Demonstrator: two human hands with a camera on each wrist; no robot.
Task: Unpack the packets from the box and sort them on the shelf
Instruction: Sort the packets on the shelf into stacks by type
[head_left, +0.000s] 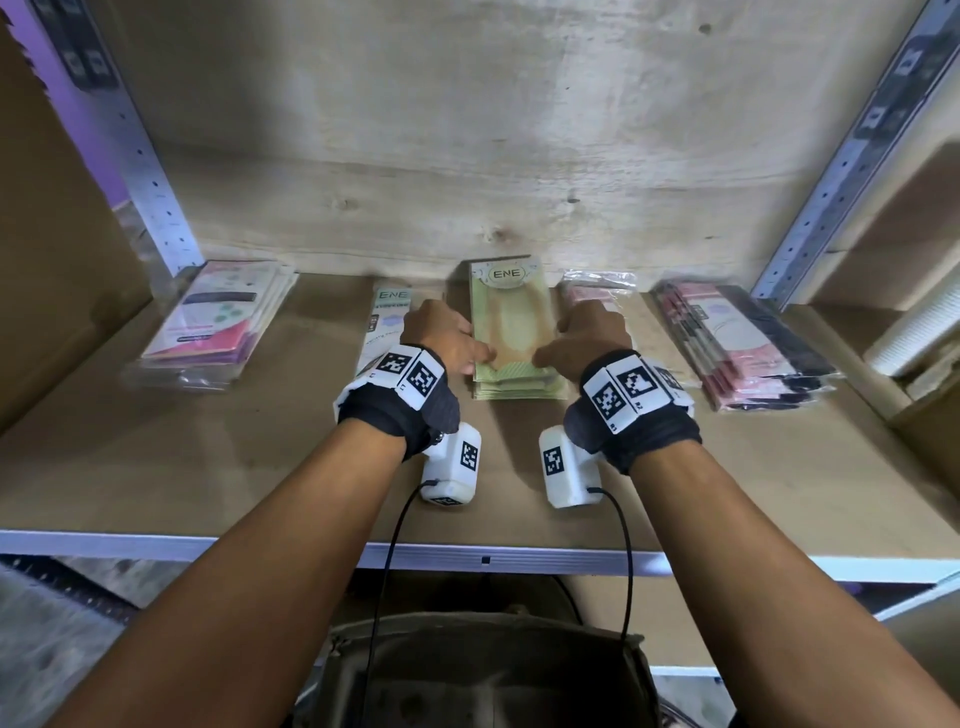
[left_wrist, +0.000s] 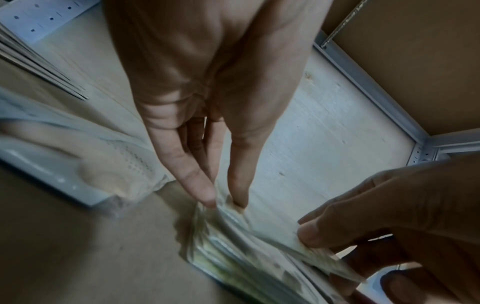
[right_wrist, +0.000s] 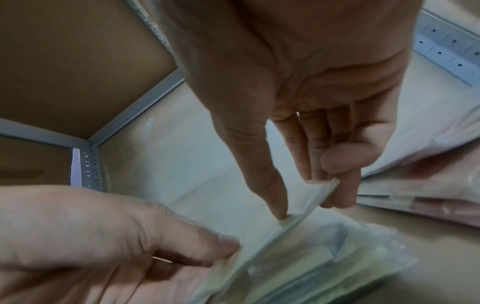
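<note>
A stack of green ENE packets (head_left: 511, 322) lies in the middle of the shelf board (head_left: 260, 457). My left hand (head_left: 475, 356) pinches the top packet's left edge and my right hand (head_left: 545, 358) pinches its right edge. In the left wrist view, the left hand (left_wrist: 226, 203) has thumb and finger closed on the corner of the green stack (left_wrist: 233, 257). The right wrist view shows the right hand (right_wrist: 311, 197) with its thumb on top and fingers under the lifted edge of the top green packet (right_wrist: 280, 232).
Other stacks line the shelf's back: pink-purple packets (head_left: 218, 322) at left, a white-teal ENE packet (head_left: 384, 317), clear pink packets (head_left: 597, 291), and a pink-black stack (head_left: 737, 343) at right. Metal uprights (head_left: 156, 182) flank the bay. A dark container (head_left: 483, 670) sits below the shelf edge.
</note>
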